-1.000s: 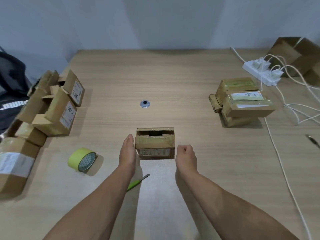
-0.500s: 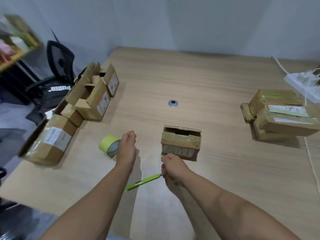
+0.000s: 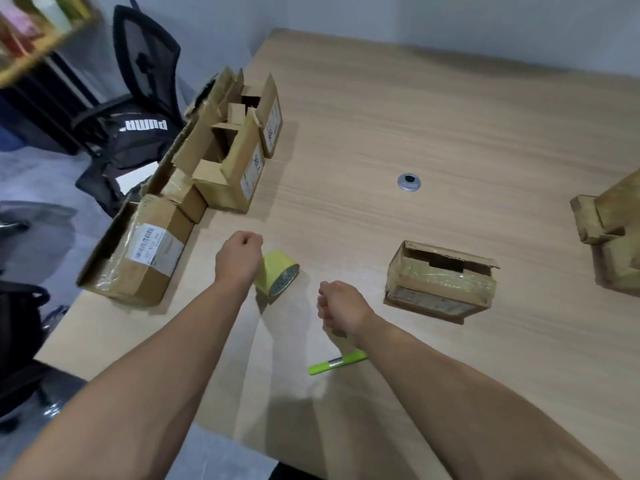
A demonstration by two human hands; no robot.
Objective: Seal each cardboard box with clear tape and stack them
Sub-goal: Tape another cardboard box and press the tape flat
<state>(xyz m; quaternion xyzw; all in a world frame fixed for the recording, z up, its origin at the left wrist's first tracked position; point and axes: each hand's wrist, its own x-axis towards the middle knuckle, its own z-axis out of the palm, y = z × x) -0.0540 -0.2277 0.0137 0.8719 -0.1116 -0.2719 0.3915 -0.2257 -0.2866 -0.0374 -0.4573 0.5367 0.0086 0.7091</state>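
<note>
Left hand (image 3: 239, 259) shifted to tape roll (image 3: 278, 280) near counter (image 3: 450, 116) left edge, fingers curled, grasp not discernible; roll just right of it; right hand (image 3: 341, 308) curled, empty, farther off

Tape roll (image 3: 279, 278) left of box (image 3: 440, 283); pen (image 3: 337, 363) in front, btwn them.

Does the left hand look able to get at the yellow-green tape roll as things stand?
Probably yes. The left hand is right beside the yellow-green tape roll, partly covering its near side in this view, with nothing between them. Its fingers are curled and seem to hold nothing.
</note>
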